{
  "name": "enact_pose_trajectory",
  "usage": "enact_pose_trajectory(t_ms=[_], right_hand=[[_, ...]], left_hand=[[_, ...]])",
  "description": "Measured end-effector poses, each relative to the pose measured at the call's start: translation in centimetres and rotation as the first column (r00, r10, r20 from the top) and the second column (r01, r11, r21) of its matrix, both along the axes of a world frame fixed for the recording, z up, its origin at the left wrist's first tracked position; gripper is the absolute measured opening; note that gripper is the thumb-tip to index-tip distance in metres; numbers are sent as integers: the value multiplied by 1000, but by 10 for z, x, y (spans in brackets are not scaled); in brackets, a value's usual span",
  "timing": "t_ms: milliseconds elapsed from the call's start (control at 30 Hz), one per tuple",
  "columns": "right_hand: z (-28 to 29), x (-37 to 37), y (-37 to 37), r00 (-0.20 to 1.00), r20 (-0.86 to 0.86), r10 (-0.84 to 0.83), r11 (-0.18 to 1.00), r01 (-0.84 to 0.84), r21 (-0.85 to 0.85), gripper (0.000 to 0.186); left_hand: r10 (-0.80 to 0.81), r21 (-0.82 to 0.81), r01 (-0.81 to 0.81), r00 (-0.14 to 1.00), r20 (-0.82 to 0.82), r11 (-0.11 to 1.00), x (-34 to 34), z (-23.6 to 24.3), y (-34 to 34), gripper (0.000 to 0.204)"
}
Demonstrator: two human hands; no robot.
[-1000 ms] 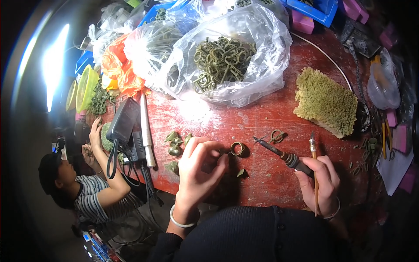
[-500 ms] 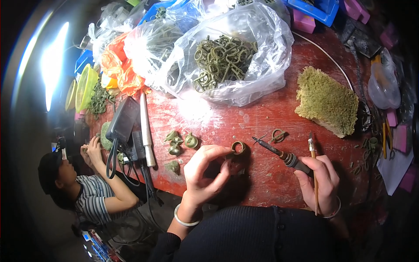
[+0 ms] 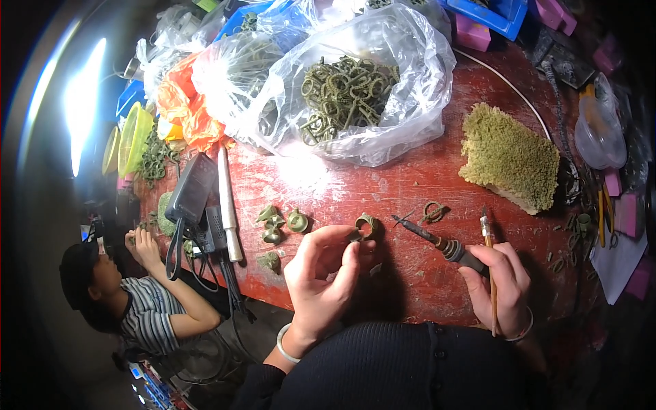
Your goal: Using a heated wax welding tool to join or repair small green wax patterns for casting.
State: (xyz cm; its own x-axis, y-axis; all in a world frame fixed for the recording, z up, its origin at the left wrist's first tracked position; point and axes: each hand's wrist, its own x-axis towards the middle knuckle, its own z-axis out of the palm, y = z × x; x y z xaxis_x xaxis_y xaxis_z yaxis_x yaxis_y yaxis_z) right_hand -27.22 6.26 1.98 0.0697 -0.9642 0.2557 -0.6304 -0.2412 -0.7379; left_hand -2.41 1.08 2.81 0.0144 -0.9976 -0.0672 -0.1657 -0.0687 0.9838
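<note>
Between the thumb and forefinger of my left hand (image 3: 322, 273) is a green ring (image 3: 367, 225), held by its left side above the red table (image 3: 328, 184). My right hand (image 3: 502, 283) grips a soldering iron (image 3: 454, 251) with its thin dark tip pointing left, toward the ring. The same hand also holds a slim wooden-handled tool (image 3: 490, 266), upright, its metal point facing away from me. Just beyond the iron's tip lies another green ring piece (image 3: 434, 212). Several small green pieces (image 3: 272, 229) rest on the table left of my left hand.
A clear plastic bag (image 3: 417, 102) full of green rings (image 3: 348, 92) stands at the back. On the right lies a rough green-yellow block (image 3: 509, 160). A tapered metal rod (image 3: 227, 205) and black power adapters (image 3: 193, 188) sit left, near another person (image 3: 147, 301).
My left hand has turned, its thumb now raised beside the forefinger, and the ring has tilted and shifted slightly left. My right hand with the iron stays nearly still.
</note>
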Motion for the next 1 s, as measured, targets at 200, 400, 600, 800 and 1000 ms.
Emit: enact_pose_trajectory(t_ms=[200, 400, 600, 800, 1000], right_hand=[[0, -1, 0, 1000, -17, 1, 1000, -1, -4, 35], [-1, 1, 0, 1000, -5, 0, 1000, 0, -4, 34], [-2, 2, -1, 1000, 20, 8, 1000, -9, 17, 33], [-1, 7, -5, 998, 52, 47, 998, -49, 33, 32], [-4, 9, -5, 996, 67, 51, 999, -51, -2, 34]], left_hand=[[-116, -151, 177, 932, 344, 973, 19, -5, -8, 27], [-89, -338, 214, 933, 348, 916, 17, -25, -13, 27], [-65, -319, 142, 969, 240, 937, 14, -31, -12, 27], [-116, -342, 210, 954, 277, 916, 17, -35, -17, 29], [-69, -330, 101, 992, 106, 938, 19, -36, -14, 30]])
